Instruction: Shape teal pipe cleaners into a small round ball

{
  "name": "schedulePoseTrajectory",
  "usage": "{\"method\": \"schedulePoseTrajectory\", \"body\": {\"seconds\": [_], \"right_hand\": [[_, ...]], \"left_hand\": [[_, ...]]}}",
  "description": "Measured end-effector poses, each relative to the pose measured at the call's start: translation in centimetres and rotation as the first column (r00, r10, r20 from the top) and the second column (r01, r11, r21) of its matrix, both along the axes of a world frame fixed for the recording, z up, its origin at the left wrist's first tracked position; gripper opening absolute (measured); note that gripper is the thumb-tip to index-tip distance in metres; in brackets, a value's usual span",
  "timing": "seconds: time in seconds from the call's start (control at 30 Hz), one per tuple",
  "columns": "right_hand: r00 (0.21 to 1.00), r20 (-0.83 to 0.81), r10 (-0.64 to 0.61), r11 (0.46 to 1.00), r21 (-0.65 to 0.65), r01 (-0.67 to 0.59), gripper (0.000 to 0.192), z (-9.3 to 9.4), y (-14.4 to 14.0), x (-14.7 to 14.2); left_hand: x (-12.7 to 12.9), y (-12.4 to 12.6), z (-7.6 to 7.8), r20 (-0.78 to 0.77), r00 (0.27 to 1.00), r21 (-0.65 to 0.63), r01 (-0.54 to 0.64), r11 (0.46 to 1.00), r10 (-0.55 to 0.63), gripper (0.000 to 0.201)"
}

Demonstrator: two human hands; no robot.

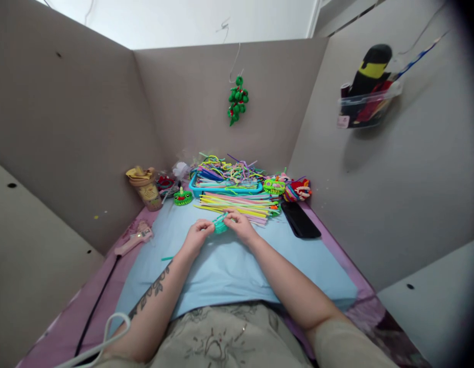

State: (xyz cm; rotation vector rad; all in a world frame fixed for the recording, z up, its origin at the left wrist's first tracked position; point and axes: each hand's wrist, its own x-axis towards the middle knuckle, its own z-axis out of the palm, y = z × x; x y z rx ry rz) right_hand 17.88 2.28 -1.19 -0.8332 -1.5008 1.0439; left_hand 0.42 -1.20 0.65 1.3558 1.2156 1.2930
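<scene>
A small teal shape of bent pipe cleaners [220,224] is held up between my two hands over the light blue cloth [229,271]. My left hand [198,235] pinches its left side with fingers closed. On its upper right side, my right hand [239,225] closes thumb and fingers. Just beyond the hands lies a row of straight pipe cleaners [237,203] in yellow, pink and pale green. A short teal piece [167,258] rests on the cloth, left of my left forearm.
A blue tray [229,191] heaped with pipe cleaners stands at the back. Left are a cup [145,189], a green frog-like craft piece [182,197] and a pink glue gun [134,241] with a black cord. A black phone [300,221] lies right. Grey panels [229,138] enclose the table.
</scene>
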Motion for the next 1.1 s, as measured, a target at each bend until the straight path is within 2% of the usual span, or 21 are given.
{"method": "schedulePoseTrajectory", "body": {"seconds": [0.1, 0.17, 0.23, 0.33, 0.43, 0.53, 0.6, 0.7, 0.8, 0.83, 0.9, 0.97, 1.03, 1.1], "right_hand": [[0.995, -0.095, 0.023, 0.996, -0.088, -0.031, 0.023, 0.0, -0.2, -0.4], [0.985, -0.163, 0.047, 0.987, -0.142, -0.071, 0.025, 0.4, -0.4, -0.5], [0.971, -0.232, 0.064, 0.978, -0.178, -0.107, 0.027, 0.8, -0.5, -0.4], [0.943, -0.333, -0.007, 0.966, -0.245, -0.079, 0.030, 1.3, -0.4, 0.1], [0.929, -0.359, -0.088, 0.964, -0.267, -0.012, 0.031, 1.4, -0.2, 0.3], [0.945, -0.326, 0.002, 0.976, -0.203, -0.072, 0.032, 1.2, -0.4, 0.1], [0.944, -0.315, 0.101, 0.974, -0.162, -0.159, 0.035, 1.0, -0.6, -0.3], [0.918, -0.361, 0.167, 0.958, -0.162, -0.238, 0.040, 0.8, -0.8, -0.8], [0.920, -0.372, 0.125, 0.963, -0.177, -0.202, 0.034, 0.7, -0.6, -0.8], [0.931, -0.351, 0.099, 0.972, -0.165, -0.166, 0.032, 0.8, -0.6, -0.7], [0.964, -0.264, 0.039, 0.992, -0.102, -0.068, 0.027, 1.1, -0.6, -0.2], [0.992, -0.120, -0.034, 0.999, 0.007, 0.035, 0.022, 1.6, -0.7, 0.2], [0.996, 0.029, -0.089, 0.988, 0.129, 0.084, 0.017, 2.2, -1.1, 0.5], [0.989, 0.113, -0.095, 0.978, 0.196, 0.071, 0.014, 2.4, -1.3, 0.6]], "left_hand": [[0.1, 0.1, -0.2, -0.018, 0.999, 0.055, -0.028, 0.998, 0.029, 0.021], [0.0, 0.3, -0.2, 0.075, 0.997, 0.043, -0.012, 0.999, 0.009, 0.021], [-0.3, 0.5, -0.2, 0.241, 0.969, -0.003, 0.047, 0.999, -0.045, 0.022], [-1.1, 0.6, -0.1, 0.498, 0.861, -0.099, 0.176, 0.979, -0.104, 0.021], [-2.0, 0.5, 0.1, 0.652, 0.753, -0.140, 0.232, 0.962, -0.087, 0.024], [-2.4, 0.2, 0.2, 0.711, 0.697, -0.139, 0.271, 0.952, -0.094, 0.028], [-2.4, 0.0, 0.1, 0.703, 0.695, -0.109, 0.316, 0.942, -0.152, 0.029], [-1.9, 0.0, -0.1, 0.630, 0.730, -0.058, 0.384, 0.922, -0.264, 0.032], [-1.4, 0.2, -0.5, 0.496, 0.816, -0.045, 0.365, 0.930, -0.297, 0.036], [-1.2, 0.2, -0.4, 0.428, 0.865, -0.029, 0.305, 0.952, -0.263, 0.037], [-0.9, 0.1, -0.1, 0.233, 0.965, 0.075, 0.106, 0.992, -0.121, 0.040], [-0.4, 0.0, 0.8, 0.002, 0.999, 0.282, -0.049, 0.958, 0.051, 0.041], [0.2, -0.2, 1.7, -0.217, 0.971, 0.448, 0.011, 0.894, 0.096, 0.037], [0.9, -0.1, 2.3, -0.361, 0.931, 0.484, 0.137, 0.864, 0.054, 0.030]]}}
